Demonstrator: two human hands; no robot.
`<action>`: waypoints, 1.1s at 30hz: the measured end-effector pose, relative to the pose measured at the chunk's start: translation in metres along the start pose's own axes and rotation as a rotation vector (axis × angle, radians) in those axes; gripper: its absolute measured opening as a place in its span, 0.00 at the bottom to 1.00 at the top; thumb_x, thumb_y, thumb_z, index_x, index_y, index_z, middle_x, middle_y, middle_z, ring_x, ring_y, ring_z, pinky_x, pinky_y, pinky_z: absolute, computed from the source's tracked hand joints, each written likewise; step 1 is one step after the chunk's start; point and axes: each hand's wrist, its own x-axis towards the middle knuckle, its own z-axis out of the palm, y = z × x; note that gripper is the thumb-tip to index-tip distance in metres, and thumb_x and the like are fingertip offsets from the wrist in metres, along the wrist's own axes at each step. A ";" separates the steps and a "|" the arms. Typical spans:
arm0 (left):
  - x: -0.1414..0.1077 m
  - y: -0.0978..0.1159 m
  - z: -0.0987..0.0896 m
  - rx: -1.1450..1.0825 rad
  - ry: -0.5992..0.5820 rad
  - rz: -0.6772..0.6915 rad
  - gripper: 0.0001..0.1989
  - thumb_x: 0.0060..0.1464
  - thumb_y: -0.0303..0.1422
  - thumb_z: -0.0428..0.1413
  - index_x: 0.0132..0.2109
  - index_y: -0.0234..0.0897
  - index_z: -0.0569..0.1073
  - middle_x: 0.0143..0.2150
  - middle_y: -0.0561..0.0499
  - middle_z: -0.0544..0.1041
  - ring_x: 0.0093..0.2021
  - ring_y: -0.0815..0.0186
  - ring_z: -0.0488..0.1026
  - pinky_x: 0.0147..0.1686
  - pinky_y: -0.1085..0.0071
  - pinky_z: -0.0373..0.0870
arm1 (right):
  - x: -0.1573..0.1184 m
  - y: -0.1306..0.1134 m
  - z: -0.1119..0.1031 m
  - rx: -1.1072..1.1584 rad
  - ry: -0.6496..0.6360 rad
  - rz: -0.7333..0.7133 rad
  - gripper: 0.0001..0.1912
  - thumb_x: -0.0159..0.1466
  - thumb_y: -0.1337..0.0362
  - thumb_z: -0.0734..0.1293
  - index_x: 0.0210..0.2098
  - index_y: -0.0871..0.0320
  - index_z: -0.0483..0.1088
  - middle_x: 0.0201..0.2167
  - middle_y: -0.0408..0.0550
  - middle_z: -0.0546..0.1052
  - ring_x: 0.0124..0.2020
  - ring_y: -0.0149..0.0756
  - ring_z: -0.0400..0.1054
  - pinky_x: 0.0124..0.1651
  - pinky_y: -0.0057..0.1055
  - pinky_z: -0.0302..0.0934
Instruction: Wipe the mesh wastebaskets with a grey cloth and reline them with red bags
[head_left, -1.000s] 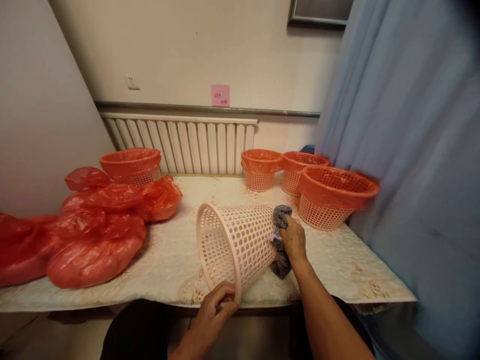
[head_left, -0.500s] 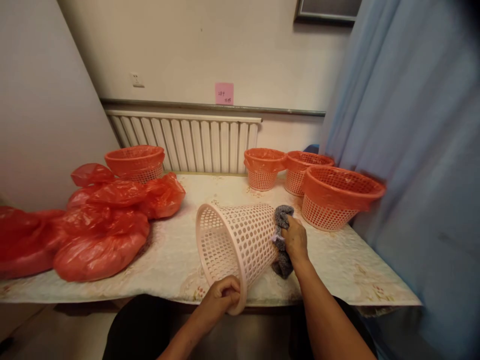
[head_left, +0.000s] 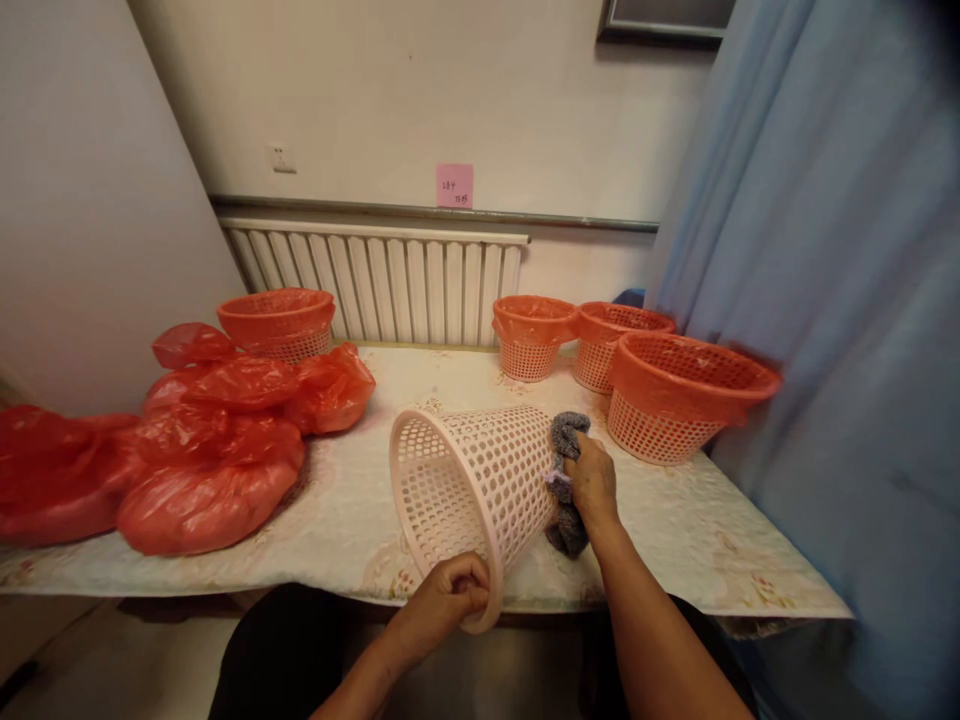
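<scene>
A pale pink perforated plastic wastebasket (head_left: 517, 480) lies on its side at the table's front edge, its mouth turned left toward me. My left hand (head_left: 448, 597) is closed on the near part of its rim, thumb outside. At the basket's base, my right hand (head_left: 595, 480) grips a dark grey cloth (head_left: 570, 530) and presses it against the bottom. Part of the cloth is hidden behind the fingers. A small pale lilac bit shows on the cloth.
Red-lined wastebaskets (head_left: 534, 335) stand at the back right, the largest (head_left: 667, 430) nearest. Another lined wastebasket (head_left: 281, 318) is at back left, behind filled red plastic bags (head_left: 217, 490). A flowered cloth (head_left: 337, 510) covers the table. A blue curtain (head_left: 825, 300) hangs at right.
The whole view has shifted slightly. The wastebasket looks turned a little, and my left hand still holds its rim. My right hand and the cloth stay at the base.
</scene>
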 end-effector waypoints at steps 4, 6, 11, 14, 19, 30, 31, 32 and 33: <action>-0.001 0.000 0.000 0.001 -0.006 0.029 0.05 0.46 0.29 0.57 0.28 0.35 0.67 0.23 0.58 0.65 0.23 0.73 0.60 0.24 0.76 0.52 | -0.001 -0.007 -0.003 0.064 0.005 -0.013 0.13 0.53 0.72 0.57 0.35 0.58 0.69 0.29 0.47 0.69 0.33 0.39 0.63 0.36 0.31 0.57; -0.001 0.000 0.001 -0.005 -0.007 0.024 0.05 0.46 0.30 0.58 0.29 0.35 0.68 0.23 0.57 0.65 0.23 0.73 0.61 0.24 0.76 0.53 | -0.002 -0.012 -0.005 0.115 0.011 -0.032 0.13 0.54 0.71 0.57 0.34 0.58 0.69 0.30 0.47 0.70 0.34 0.39 0.63 0.37 0.31 0.57; 0.000 0.000 0.001 -0.009 -0.017 0.028 0.05 0.46 0.29 0.58 0.29 0.35 0.67 0.23 0.58 0.65 0.24 0.73 0.60 0.25 0.76 0.54 | -0.006 -0.029 -0.013 0.211 0.004 -0.092 0.15 0.53 0.72 0.57 0.38 0.58 0.70 0.34 0.49 0.72 0.37 0.40 0.64 0.41 0.33 0.59; 0.000 0.000 0.002 0.010 -0.034 0.028 0.04 0.46 0.28 0.57 0.29 0.35 0.68 0.24 0.57 0.68 0.25 0.72 0.62 0.26 0.76 0.56 | -0.010 -0.044 -0.022 0.286 0.015 -0.142 0.18 0.53 0.73 0.57 0.41 0.58 0.70 0.37 0.49 0.72 0.40 0.41 0.64 0.44 0.35 0.60; -0.001 0.001 0.006 0.037 -0.044 0.039 0.04 0.46 0.28 0.58 0.29 0.35 0.70 0.26 0.56 0.68 0.28 0.71 0.63 0.29 0.75 0.58 | -0.021 -0.076 -0.042 0.410 0.044 -0.262 0.16 0.55 0.73 0.57 0.41 0.58 0.69 0.39 0.49 0.73 0.45 0.42 0.64 0.50 0.38 0.60; -0.007 0.009 0.012 0.023 -0.034 0.056 0.08 0.49 0.35 0.59 0.30 0.35 0.73 0.27 0.55 0.70 0.30 0.69 0.64 0.33 0.73 0.60 | -0.049 -0.113 -0.065 0.370 -0.083 -0.499 0.28 0.58 0.56 0.68 0.55 0.58 0.63 0.52 0.57 0.70 0.57 0.51 0.61 0.58 0.51 0.58; -0.009 0.010 0.013 0.027 -0.042 0.049 0.08 0.49 0.36 0.59 0.31 0.35 0.73 0.27 0.55 0.70 0.30 0.68 0.65 0.33 0.73 0.60 | -0.051 -0.115 -0.066 0.345 -0.093 -0.501 0.30 0.58 0.54 0.69 0.56 0.59 0.62 0.53 0.58 0.70 0.57 0.52 0.60 0.58 0.52 0.57; -0.010 0.011 0.013 0.034 -0.052 0.037 0.08 0.50 0.36 0.59 0.32 0.35 0.73 0.26 0.55 0.70 0.30 0.68 0.64 0.33 0.73 0.60 | -0.052 -0.116 -0.067 0.325 -0.102 -0.502 0.31 0.57 0.54 0.69 0.57 0.59 0.62 0.53 0.58 0.70 0.58 0.53 0.59 0.58 0.53 0.57; -0.011 0.012 0.013 0.044 -0.060 0.023 0.08 0.50 0.36 0.58 0.32 0.35 0.74 0.25 0.55 0.70 0.29 0.68 0.64 0.32 0.73 0.60 | -0.054 -0.117 -0.068 0.311 -0.108 -0.500 0.31 0.57 0.55 0.69 0.57 0.59 0.61 0.54 0.58 0.69 0.58 0.53 0.59 0.58 0.53 0.57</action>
